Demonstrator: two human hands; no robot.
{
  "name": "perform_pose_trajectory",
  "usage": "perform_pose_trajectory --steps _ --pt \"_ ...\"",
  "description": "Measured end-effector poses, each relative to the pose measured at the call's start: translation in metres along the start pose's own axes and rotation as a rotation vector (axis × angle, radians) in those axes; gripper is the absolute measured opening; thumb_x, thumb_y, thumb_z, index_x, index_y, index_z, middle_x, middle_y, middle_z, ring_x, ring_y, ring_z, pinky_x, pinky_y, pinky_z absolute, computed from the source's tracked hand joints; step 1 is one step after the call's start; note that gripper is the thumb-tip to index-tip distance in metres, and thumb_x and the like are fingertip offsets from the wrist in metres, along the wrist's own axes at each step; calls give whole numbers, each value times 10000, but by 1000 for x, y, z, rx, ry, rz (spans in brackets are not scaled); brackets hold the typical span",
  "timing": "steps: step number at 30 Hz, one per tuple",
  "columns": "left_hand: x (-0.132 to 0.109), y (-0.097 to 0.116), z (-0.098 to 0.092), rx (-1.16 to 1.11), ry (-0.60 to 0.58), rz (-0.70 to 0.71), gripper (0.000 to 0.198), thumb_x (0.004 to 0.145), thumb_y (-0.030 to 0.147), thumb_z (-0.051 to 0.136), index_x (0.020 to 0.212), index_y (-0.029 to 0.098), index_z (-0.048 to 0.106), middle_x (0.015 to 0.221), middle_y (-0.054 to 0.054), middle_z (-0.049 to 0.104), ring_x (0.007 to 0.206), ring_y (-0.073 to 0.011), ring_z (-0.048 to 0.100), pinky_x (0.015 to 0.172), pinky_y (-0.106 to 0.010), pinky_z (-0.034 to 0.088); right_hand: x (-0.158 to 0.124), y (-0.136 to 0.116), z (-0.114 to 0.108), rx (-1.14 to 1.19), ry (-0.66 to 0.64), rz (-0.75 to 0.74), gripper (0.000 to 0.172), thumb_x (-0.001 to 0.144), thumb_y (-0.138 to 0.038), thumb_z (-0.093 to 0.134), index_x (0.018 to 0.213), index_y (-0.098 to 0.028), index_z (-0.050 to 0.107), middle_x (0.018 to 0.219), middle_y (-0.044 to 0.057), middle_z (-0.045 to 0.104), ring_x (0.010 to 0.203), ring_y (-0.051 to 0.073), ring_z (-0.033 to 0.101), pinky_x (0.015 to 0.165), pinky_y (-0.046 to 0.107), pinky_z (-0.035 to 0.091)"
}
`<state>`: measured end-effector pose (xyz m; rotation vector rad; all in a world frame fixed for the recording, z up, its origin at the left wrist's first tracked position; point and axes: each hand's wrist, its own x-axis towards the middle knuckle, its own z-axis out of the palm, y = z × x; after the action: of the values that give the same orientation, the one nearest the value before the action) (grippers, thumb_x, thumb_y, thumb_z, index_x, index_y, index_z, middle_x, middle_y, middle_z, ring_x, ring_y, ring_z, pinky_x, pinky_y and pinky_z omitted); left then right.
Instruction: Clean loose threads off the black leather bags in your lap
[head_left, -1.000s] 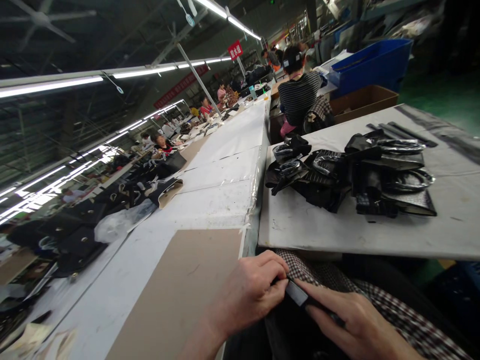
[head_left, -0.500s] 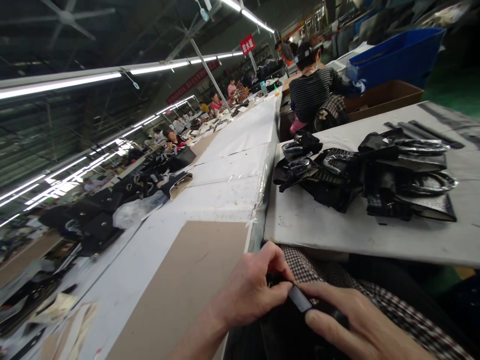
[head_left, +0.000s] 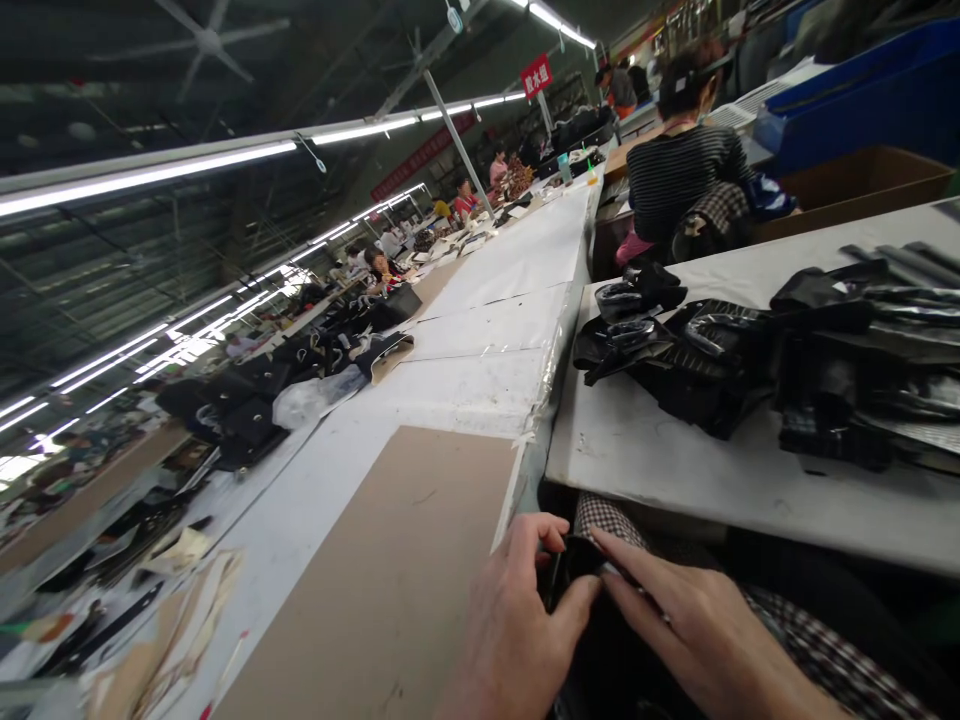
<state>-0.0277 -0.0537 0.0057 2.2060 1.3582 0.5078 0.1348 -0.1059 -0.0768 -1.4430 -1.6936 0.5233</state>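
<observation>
Low in the head view, a black leather-like piece (head_left: 611, 665) lies in my lap, its upper edge raised between both hands; its full shape is hidden. My left hand (head_left: 521, 615) pinches that edge, with the thumb on the near side and curled fingers behind. From the right, my right hand (head_left: 686, 620) presses its fingertips against the same edge, close to the left thumb. A thin light sliver shows under the right fingertips, too small to make out. Checked cloth (head_left: 611, 520) shows behind and beside the hands.
A brown board (head_left: 390, 560) covers the near part of the long white table (head_left: 480, 390). Black bag parts (head_left: 720, 370) are heaped on the right-hand table (head_left: 637, 460). Black bags (head_left: 247, 410) line the left. A person in a striped top (head_left: 682, 185) sits ahead, beside a blue bin (head_left: 862, 110).
The small dark grey strip that showed between my hands is now mostly covered. My right fingers have closed in beside the left thumb. The view has swung left.
</observation>
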Motion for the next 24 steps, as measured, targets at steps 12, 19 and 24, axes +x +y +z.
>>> perform_pose_trajectory --steps 12,19,24 --pt "13 3 3 148 170 398 171 864 50 533 799 207 545 933 -2 672 849 -133 656 763 -217 495 -6 10 3 -78 6 -104 435 992 -196 336 1420 -189 408 1245 62 646 1013 215 683 864 362 580" --pt "16 4 7 -76 129 236 200 831 68 569 683 190 512 840 13 667 779 -118 637 735 -222 483 -12 9 5 -36 42 -114 418 991 -163 339 1400 -220 403 1235 26 659 1029 162 676 839 263 589" --pt "13 5 4 -173 81 46 161 783 99 615 786 206 494 764 38 638 712 -126 609 712 -242 478 -16 8 1 -8 27 -136 446 982 -148 382 1418 -237 401 1237 10 658 1053 125 662 903 206 543"
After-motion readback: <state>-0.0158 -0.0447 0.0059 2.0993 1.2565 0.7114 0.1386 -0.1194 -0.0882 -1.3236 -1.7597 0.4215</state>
